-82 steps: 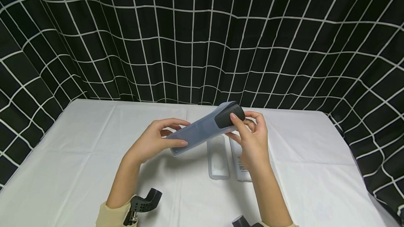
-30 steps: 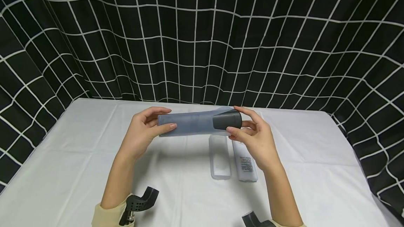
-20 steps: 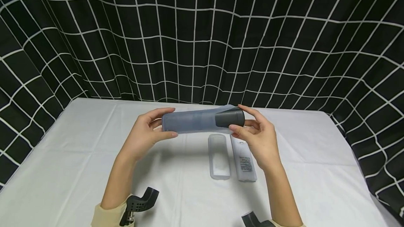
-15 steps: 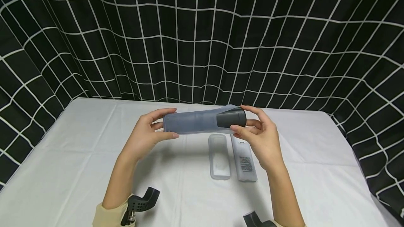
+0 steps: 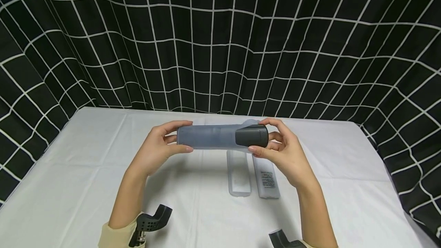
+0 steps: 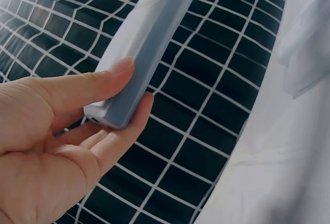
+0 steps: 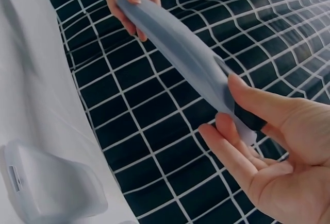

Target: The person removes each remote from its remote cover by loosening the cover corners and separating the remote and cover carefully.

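Note:
A black remote control (image 5: 252, 136) lies lengthwise in a translucent blue-grey sleeve (image 5: 208, 137), held level above the table. Its black end shows bare at the right, where a flap of the sleeve stands off at the top edge. My left hand (image 5: 156, 146) pinches the sleeved left end, thumb in front and fingers behind. At the black end my right hand (image 5: 287, 152) grips with thumb below and index finger on top. The left wrist view shows the thumb pressed on the sleeve (image 6: 147, 54) near its closed end. Sleeve and remote slant between both hands in the right wrist view.
On the white tablecloth (image 5: 86, 186) below lie a translucent case (image 5: 239, 175) and, right of it, a pale case with printed text (image 5: 267, 179). The held remote overlaps their far ends. A black gridded curtain (image 5: 213, 49) hangs behind and around the table.
The remote in its sleeve has turned from slanting up to the right to level. Since half a second ago its right end has dropped slightly, with the right hand. Both hands keep their hold.

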The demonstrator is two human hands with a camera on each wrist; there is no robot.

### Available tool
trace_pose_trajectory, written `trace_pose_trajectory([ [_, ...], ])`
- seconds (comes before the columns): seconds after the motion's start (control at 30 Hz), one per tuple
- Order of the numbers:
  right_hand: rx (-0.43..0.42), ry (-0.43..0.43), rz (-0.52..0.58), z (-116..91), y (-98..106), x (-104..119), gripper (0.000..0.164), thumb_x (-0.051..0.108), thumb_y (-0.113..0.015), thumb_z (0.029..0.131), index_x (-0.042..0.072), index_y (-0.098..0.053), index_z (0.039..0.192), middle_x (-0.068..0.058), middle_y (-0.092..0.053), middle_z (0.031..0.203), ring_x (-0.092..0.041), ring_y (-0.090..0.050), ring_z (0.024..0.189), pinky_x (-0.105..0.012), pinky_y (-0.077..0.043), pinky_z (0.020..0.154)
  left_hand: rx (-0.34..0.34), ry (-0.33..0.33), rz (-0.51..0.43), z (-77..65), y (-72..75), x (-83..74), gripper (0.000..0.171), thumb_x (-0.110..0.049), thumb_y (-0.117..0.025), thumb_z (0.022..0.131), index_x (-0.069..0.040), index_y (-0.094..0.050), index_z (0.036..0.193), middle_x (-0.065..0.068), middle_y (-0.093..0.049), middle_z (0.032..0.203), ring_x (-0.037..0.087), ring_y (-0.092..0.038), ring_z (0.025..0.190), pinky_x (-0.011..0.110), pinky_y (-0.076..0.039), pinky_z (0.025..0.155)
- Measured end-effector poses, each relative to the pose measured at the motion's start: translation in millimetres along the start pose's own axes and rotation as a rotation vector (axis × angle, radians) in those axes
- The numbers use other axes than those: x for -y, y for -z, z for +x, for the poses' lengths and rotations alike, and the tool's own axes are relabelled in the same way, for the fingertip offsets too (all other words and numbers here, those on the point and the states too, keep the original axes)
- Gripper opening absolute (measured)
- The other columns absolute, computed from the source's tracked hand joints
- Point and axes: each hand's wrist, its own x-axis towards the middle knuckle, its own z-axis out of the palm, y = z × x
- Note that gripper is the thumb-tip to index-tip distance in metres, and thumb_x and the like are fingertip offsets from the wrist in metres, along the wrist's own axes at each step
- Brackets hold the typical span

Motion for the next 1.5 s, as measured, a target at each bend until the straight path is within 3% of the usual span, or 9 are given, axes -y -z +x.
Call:
trace_pose_trajectory([
  [0.27, 0.069, 0.036, -0.018, -2, 6, 1, 0.068, -0.002, -0.084, 0.086, 0.012, -0.057, 0.146, -0.010, -0.070, 0.119, -0.020, -0.075, 0.090, -0.030, -0.062, 0.082, 0.024, 0.003, -0.021, 0.4, 0.3, -0.2, 0.067, 0.014, -0.076, 0.086, 0.003, -0.055, 0.148, 0.019, -0.056, 0.150, 0.014, -0.072, 0.111, 0.027, -0.060, 0.088],
  [0.57, 0.050, 0.053, 0.065, 0, 8, -3, 0.069, -0.010, -0.081, 0.084, 0.004, -0.055, 0.147, -0.002, -0.075, 0.112, -0.015, -0.077, 0.093, -0.031, -0.064, 0.083, 0.042, -0.029, -0.033, -0.8, 0.8, -1.4, 0.071, 0.016, -0.078, 0.084, 0.001, -0.054, 0.149, 0.017, -0.053, 0.152, 0.024, -0.066, 0.128, 0.029, -0.061, 0.091],
  [0.73, 0.054, 0.052, 0.080, 0, 7, -4, 0.069, -0.011, -0.079, 0.086, 0.002, -0.054, 0.148, -0.004, -0.074, 0.114, -0.015, -0.077, 0.093, -0.035, -0.065, 0.083, 0.057, -0.027, 0.010, -3.1, 3.9, -2.3, 0.071, 0.013, -0.079, 0.084, -0.001, -0.055, 0.149, 0.017, -0.054, 0.151, 0.026, -0.070, 0.121, 0.029, -0.061, 0.089],
  [1.0, 0.019, 0.027, 0.005, -1, 2, 0, 0.070, -0.008, -0.082, 0.086, 0.007, -0.056, 0.149, -0.013, -0.051, 0.131, -0.013, -0.074, 0.086, -0.028, -0.062, 0.085, 0.049, -0.033, 0.034, -8.1, 6.1, -0.5, 0.066, 0.006, -0.080, 0.087, -0.002, -0.056, 0.148, 0.017, -0.053, 0.152, 0.024, -0.074, 0.110, 0.028, -0.061, 0.087],
  [1.17, -0.048, 0.072, -0.163, -1, 0, 4, 0.067, -0.001, -0.088, 0.082, 0.011, -0.064, 0.144, -0.009, -0.047, 0.113, -0.014, -0.058, 0.088, -0.021, -0.051, 0.076, 0.040, -0.031, 0.035, -9.0, 7.2, 1.6, 0.066, 0.006, -0.080, 0.087, -0.004, -0.057, 0.148, 0.016, -0.051, 0.154, 0.020, -0.074, 0.105, 0.027, -0.061, 0.086],
  [1.27, -0.062, 0.096, -0.203, 0, -1, 4, 0.066, 0.000, -0.090, 0.080, 0.010, -0.066, 0.141, -0.008, -0.052, 0.102, -0.017, -0.050, 0.085, -0.021, -0.046, 0.072, 0.038, -0.024, 0.032, -8.9, 7.2, 2.7, 0.067, 0.006, -0.080, 0.087, -0.005, -0.057, 0.148, 0.014, -0.050, 0.155, 0.018, -0.075, 0.105, 0.027, -0.061, 0.086],
  [1.5, -0.006, 0.088, -0.152, -3, 2, 2, 0.064, 0.001, -0.090, 0.081, 0.009, -0.065, 0.140, -0.009, -0.068, 0.104, -0.014, -0.068, 0.088, -0.022, -0.057, 0.076, 0.043, -0.017, 0.042, -8.9, 6.9, 4.6, 0.066, 0.006, -0.080, 0.086, -0.004, -0.058, 0.148, 0.015, -0.052, 0.154, 0.023, -0.074, 0.112, 0.028, -0.061, 0.086],
])
